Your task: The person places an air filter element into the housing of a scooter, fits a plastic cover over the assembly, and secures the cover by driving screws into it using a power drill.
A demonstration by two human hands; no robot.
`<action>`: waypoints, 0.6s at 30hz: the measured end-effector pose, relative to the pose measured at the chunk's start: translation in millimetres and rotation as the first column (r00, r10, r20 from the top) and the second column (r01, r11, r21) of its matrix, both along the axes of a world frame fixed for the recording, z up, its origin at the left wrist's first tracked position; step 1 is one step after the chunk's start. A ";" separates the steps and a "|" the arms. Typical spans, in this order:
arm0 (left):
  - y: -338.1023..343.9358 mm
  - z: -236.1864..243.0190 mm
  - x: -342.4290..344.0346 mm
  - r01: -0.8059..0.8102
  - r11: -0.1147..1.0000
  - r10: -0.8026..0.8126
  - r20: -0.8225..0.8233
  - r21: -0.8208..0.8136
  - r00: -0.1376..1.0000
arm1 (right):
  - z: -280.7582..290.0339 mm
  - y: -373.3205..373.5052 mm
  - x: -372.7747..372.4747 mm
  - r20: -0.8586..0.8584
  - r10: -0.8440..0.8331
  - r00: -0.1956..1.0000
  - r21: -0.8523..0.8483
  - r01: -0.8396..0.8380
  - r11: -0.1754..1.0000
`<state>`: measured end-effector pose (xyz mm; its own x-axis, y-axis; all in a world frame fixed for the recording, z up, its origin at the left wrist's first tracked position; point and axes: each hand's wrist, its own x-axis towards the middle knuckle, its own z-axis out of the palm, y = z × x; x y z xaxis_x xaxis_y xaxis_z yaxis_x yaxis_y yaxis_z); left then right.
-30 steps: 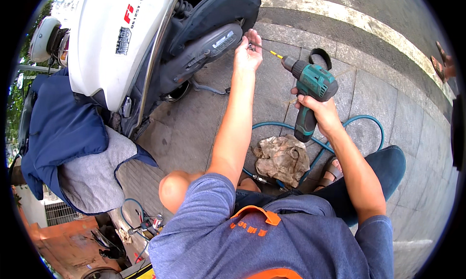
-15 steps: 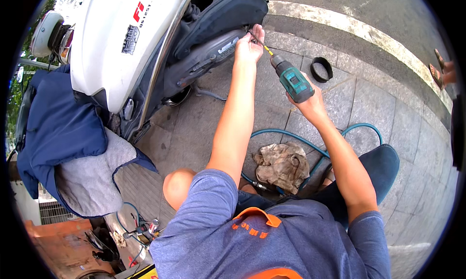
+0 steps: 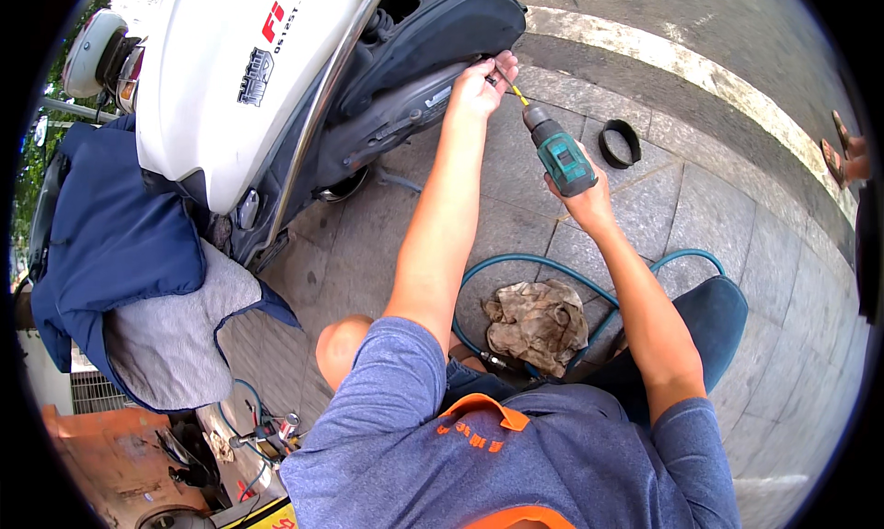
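Observation:
My right hand (image 3: 587, 194) grips a teal and black cordless drill (image 3: 563, 159), which points up and left. A long thin bit with a yellow section (image 3: 520, 95) sticks out of its chuck. The fingers of my left hand (image 3: 481, 87) are curled around the front end of that bit, whose tip they partly hide. A small dark piece shows by the palm, too small to name. Both hands' work is beside the lower edge of a scooter's dark engine-side cover (image 3: 405, 105). White body panels (image 3: 239, 87) of the scooter rise to the left.
A black ring-shaped band (image 3: 620, 144) lies on the paving right of the drill. A dirty rag (image 3: 539, 326) and a teal hose (image 3: 552, 264) lie near my legs. A navy padded cover (image 3: 129, 225) hangs at left. Another person's feet (image 3: 843, 161) stand at far right.
The fingers of my left hand have curled in more around the bit's front end. The drill stays in my right hand with little movement, and the whole view has shifted slightly.

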<state>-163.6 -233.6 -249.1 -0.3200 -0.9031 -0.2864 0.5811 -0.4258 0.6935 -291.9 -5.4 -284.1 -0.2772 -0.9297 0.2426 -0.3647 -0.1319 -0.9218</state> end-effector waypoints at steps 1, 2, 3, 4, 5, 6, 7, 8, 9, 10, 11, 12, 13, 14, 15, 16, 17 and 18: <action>0.7 -0.2 0.9 0.009 1.000 -0.009 0.013 -0.012 1.000 | 0.6 0.6 1.0 0.017 0.009 1.000 0.019 -0.009 1.000; 1.2 -0.6 1.0 0.018 1.000 -0.018 0.025 -0.023 1.000 | -1.6 -0.4 1.9 0.017 0.015 1.000 0.023 -0.016 1.000; 1.0 -0.8 2.6 0.005 1.000 -0.003 0.034 -0.031 0.999 | -3.7 -1.0 3.9 -0.002 0.009 1.000 0.020 -0.009 1.000; 0.6 -1.1 3.0 -0.007 1.000 0.008 0.036 -0.030 0.999 | -6.1 -1.5 5.4 -0.021 0.003 1.000 0.017 -0.002 1.000; -1.0 -0.7 1.9 0.002 0.998 0.001 0.053 -0.057 0.999 | -8.7 -2.5 5.5 -0.019 0.014 1.000 0.018 -0.014 1.000; 0.5 -2.1 0.4 0.014 0.997 -0.008 0.071 -0.080 0.997 | -13.1 -3.6 3.5 -0.035 0.006 0.999 0.004 -0.006 1.000; 1.7 -2.9 -1.5 0.016 0.996 -0.006 0.119 -0.083 0.993 | -16.7 -4.8 1.3 -0.052 -0.003 0.999 -0.010 0.003 1.000; 1.9 -2.6 -2.3 0.009 0.997 0.000 0.120 -0.078 0.993 | -19.5 -6.5 -1.1 -0.051 0.004 0.999 -0.005 -0.004 1.000; 1.8 -3.4 -0.7 0.013 0.996 -0.004 0.106 -0.085 0.994 | -20.4 -7.7 -0.6 -0.096 -0.012 0.995 -0.051 0.007 0.999; 1.9 -4.0 0.7 0.017 0.996 -0.009 0.092 -0.091 0.996 | -20.9 -9.2 1.0 -0.140 -0.031 0.990 -0.097 0.017 0.995; 1.9 -4.4 1.4 -0.005 0.995 0.013 0.079 -0.099 0.997 | -20.5 -11.1 0.3 -0.091 -0.001 0.996 -0.069 -0.006 0.998; 2.5 -4.5 1.0 -0.005 0.996 0.012 0.080 -0.092 0.997 | -14.3 -11.8 -0.7 -0.091 0.000 0.996 -0.062 -0.006 0.998; 3.3 -4.5 2.0 -0.007 0.995 0.013 0.061 -0.098 0.998 | -8.6 -11.9 -1.2 -0.066 0.028 0.997 -0.030 -0.030 0.999; 4.6 -4.7 3.0 -0.010 0.994 0.014 0.041 -0.105 0.999 | -2.8 -11.0 -0.8 -0.039 0.055 0.998 0.002 -0.055 0.998; 5.9 -2.9 1.3 -0.013 0.996 0.017 0.046 -0.093 0.999 | 5.5 -9.6 -0.7 -0.025 0.066 0.998 0.089 -0.063 0.994; 8.2 -2.1 -0.2 -0.012 0.996 0.016 0.044 -0.090 0.999 | 1.5 -9.2 -0.5 -0.026 0.065 0.998 0.092 -0.063 0.994; 11.2 -1.9 -1.3 -0.022 0.998 0.023 0.024 -0.053 0.999 | -6.9 -9.1 1.4 0.011 0.055 0.998 0.127 -0.056 0.990; 11.5 -0.1 -6.1 -0.025 0.999 0.025 -0.001 -0.025 1.000 | -11.2 -11.0 0.5 0.044 0.038 0.998 0.155 -0.044 0.987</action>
